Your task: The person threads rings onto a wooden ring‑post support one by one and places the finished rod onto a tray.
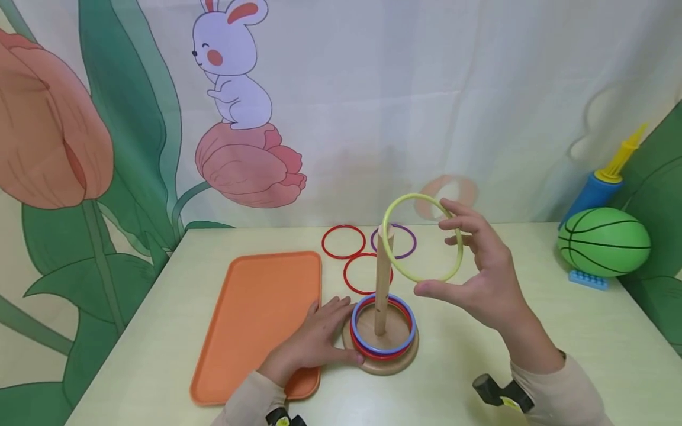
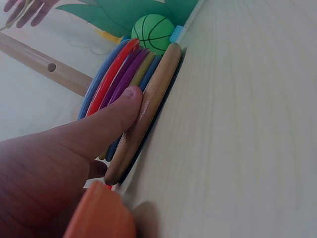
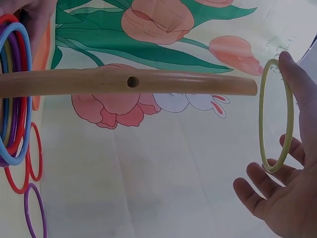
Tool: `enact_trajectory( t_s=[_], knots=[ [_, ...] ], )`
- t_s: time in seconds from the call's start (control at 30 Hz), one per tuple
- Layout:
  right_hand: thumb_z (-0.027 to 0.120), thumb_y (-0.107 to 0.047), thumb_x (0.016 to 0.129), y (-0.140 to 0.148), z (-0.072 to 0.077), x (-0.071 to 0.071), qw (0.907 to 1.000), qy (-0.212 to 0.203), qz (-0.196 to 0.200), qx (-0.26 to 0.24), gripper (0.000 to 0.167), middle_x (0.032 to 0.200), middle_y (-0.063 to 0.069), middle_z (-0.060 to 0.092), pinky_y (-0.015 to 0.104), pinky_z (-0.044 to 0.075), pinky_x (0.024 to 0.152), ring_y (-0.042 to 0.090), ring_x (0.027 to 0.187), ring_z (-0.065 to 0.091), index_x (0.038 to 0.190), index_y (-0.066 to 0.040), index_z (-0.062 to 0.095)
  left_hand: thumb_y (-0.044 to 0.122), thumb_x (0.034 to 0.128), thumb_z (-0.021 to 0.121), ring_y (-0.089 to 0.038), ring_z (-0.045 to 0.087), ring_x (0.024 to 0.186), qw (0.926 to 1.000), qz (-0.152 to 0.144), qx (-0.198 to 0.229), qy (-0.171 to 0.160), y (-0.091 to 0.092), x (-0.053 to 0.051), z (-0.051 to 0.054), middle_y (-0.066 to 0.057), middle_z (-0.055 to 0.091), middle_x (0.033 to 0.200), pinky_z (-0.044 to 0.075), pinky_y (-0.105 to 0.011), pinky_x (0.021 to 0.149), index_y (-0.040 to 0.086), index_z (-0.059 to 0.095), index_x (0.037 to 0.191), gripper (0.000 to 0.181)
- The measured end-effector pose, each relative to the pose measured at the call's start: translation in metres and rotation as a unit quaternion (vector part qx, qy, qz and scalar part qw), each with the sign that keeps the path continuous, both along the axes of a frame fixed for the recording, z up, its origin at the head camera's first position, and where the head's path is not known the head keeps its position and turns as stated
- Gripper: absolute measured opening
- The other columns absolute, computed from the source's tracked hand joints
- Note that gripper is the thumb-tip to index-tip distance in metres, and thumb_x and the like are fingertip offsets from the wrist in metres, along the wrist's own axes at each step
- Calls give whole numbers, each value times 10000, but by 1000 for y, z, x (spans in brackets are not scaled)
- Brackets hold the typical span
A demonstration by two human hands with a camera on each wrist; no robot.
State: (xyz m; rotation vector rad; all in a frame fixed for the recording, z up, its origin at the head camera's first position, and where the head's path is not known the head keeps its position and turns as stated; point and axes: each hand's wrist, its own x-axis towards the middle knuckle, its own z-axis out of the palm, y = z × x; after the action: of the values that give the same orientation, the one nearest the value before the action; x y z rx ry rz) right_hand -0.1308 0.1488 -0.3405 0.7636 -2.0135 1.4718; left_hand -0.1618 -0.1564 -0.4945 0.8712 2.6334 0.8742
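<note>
A pale yellow ring (image 1: pixel 419 196) is held upright between the thumb and fingers of my right hand (image 1: pixel 485 272). In the right wrist view that ring (image 3: pixel 262 116) is just off the tip of the wooden post (image 3: pixel 198 83), not around it. My left hand (image 1: pixel 322 334) grips the round wooden base (image 1: pixel 391 368) at its left side, thumb in front and fingers behind. Around the post's foot lies a stack of coloured rings, a light blue ring (image 1: pixel 413 324) on top. Red, purple, yellow and blue rings (image 2: pixel 152 69) sit beneath it, partly behind my thumb (image 2: pixel 116 111).
Two red rings (image 1: pixel 344 226) and a purple ring (image 1: pixel 415 241) lie flat behind the stand. An orange tray (image 1: pixel 266 319) is at the left, partly under my left forearm. Far right are a green ball (image 1: pixel 604 242), a blue block (image 1: pixel 588 280) and a blue-and-yellow pump (image 1: pixel 594 192).
</note>
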Motion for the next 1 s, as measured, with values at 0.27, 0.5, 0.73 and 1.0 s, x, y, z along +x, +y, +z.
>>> enact_trajectory(
  t_s=[0.27, 0.5, 0.73, 1.0],
  knots=[
    [1014, 31, 502, -6, -6, 1, 9986, 93, -386, 356, 866, 1567, 69, 536, 279, 452, 940, 136, 1260, 592, 1266, 15, 606, 652, 797, 845, -361, 212, 1600, 10000, -2, -6, 39, 0, 0, -1, -110, 335, 1705, 6, -646, 1268, 213, 429, 1626, 1026],
    [1037, -91, 546, -9, -6, 2, 9977, 212, -337, 543, 842, 1571, 107, 527, 288, 438, 1036, 146, 1365, 552, 1269, -11, 614, 638, 794, 855, -366, 216, 1598, 10000, 21, -3, 24, 0, -1, -1, -111, 340, 1702, 11, -645, 1269, 194, 431, 1624, 1033],
    [929, -596, 716, -8, -6, 1, 9949, 454, -316, 843, 808, 1544, 125, 558, 259, 395, 1149, 223, 1445, 501, 1201, -17, 644, 647, 799, 846, -356, 201, 1604, 10000, 24, -44, -37, 1, -1, 0, -104, 327, 1709, 1, -634, 1272, 203, 419, 1632, 1035],
    [931, -579, 724, -6, -4, 0, 9942, 461, -167, 958, 638, 1539, 142, 560, 268, 383, 1171, 262, 1439, 511, 971, -87, 608, 620, 804, 856, -382, 217, 1596, 10000, -1, 1, 11, 0, -1, -1, -124, 337, 1702, 17, -660, 1266, 186, 427, 1626, 1024]
  ],
)
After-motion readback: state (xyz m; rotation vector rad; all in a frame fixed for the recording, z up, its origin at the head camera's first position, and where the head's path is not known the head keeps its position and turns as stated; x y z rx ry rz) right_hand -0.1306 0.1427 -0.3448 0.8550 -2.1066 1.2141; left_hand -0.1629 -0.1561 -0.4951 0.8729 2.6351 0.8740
